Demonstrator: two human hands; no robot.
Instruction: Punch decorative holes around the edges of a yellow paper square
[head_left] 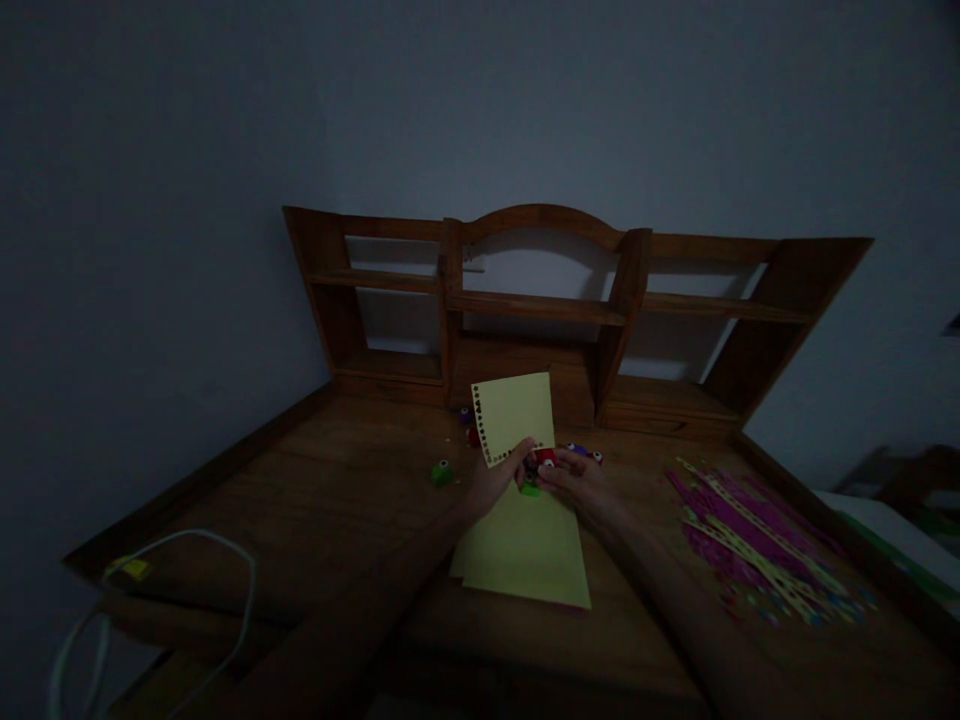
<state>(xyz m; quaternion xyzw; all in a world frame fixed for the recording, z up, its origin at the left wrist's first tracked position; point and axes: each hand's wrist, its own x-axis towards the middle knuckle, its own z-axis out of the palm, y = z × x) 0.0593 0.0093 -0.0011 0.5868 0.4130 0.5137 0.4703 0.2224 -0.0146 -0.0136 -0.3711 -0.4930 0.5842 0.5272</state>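
A yellow sheet of paper point(517, 408) stands tilted up, with small punched shapes along its left and bottom edges. My left hand point(501, 480) is closed on the sheet's lower edge, close to a red craft punch point(545, 457). Fingers of my right hand point(583, 482) are wrapped round that punch at the sheet's lower right corner. A green piece point(529, 490) shows just under the fingers; whether it belongs to a second punch I cannot tell. More yellow sheets point(525, 560) lie flat on the desk beneath both hands.
Left of the hands sits a green punch point(442, 473); a purple punch point(466, 415) is further back. Pink and yellow punched strips point(750, 530) with scraps lie at the right. A white cable point(202, 533) loops at the front left. The wooden shelf unit point(536, 305) closes off the back.
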